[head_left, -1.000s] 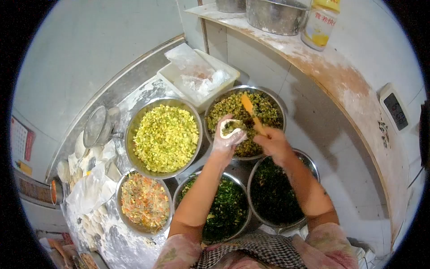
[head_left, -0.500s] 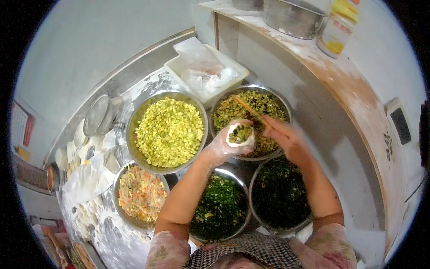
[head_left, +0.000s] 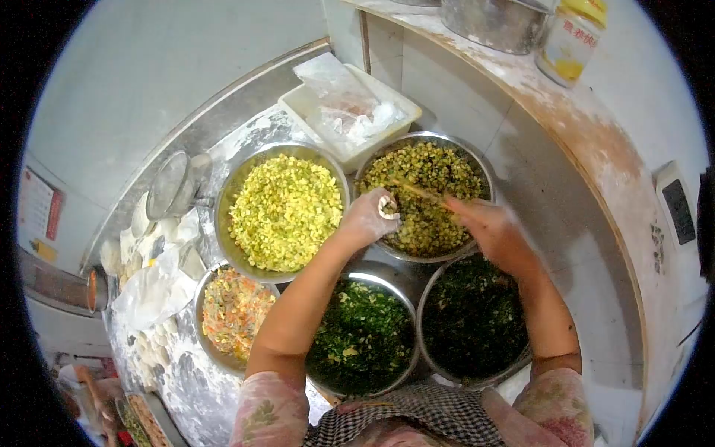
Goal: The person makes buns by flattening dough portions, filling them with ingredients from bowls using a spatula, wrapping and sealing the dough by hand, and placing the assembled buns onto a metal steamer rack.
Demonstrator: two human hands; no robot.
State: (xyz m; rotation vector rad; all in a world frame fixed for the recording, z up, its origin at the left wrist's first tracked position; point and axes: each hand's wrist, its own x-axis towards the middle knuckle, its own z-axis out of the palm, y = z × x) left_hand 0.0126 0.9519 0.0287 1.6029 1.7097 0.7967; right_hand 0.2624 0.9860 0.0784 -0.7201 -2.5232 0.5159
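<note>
My left hand (head_left: pixel 363 221), floury and curled, holds a white dough wrapper (head_left: pixel 386 207) over the near left edge of the metal bowl of brownish-green chopped filling (head_left: pixel 428 167). Only the wrapper's curved rim shows; the fingers hide the rest, and I cannot make out the filling in it. My right hand (head_left: pixel 488 225) grips a thin wooden stick (head_left: pixel 418 191) that points left over the same bowl, its tip close to the wrapper. Left of my left hand stands a bowl of yellow-green chopped filling (head_left: pixel 287 212).
Nearer me are bowls of carrot-coloured filling (head_left: pixel 234 309), green filling (head_left: pixel 363 335) and dark green filling (head_left: pixel 473 320). A white bin (head_left: pixel 410 112) with plastic stands behind. On the floured table lie dough pieces (head_left: pixel 153 343) and a sieve (head_left: pixel 170 186). A shelf (head_left: pixel 566 123) holds a jar (head_left: pixel 570 45).
The wrapper was lying open with filling showing; my left hand has now curled round it and turned. The stick has dipped and swung lower. The camera view has shifted slightly.
</note>
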